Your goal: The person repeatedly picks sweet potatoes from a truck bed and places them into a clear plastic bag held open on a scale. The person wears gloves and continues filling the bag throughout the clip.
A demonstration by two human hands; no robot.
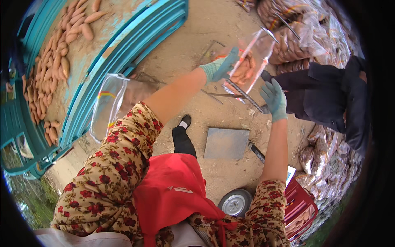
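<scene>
A clear plastic bag (261, 49) with red-and-white edges stands in front of me, its mouth spread, with several sweet potatoes (243, 72) inside. My left hand (224, 65), in a pale green knitted glove, is at the bag's left edge with fingers stretched out and no object in it. My right hand (274, 96), gloved alike, is beside the bag's lower right edge, fingers spread. A ribbed steel bar (245, 95) slants across the near side of the bag and ends close to the right hand. Whether that hand touches the bar is unclear.
A teal truck bed (139, 40) at left carries a heap of sweet potatoes (51, 74). Another clear bag (103, 108) stands beside it. A co-worker in dark clothing (327, 95) is at right, among filled bags (288, 41). Nearby are a platform scale (226, 143), wheel (234, 202) and red crate (311, 202).
</scene>
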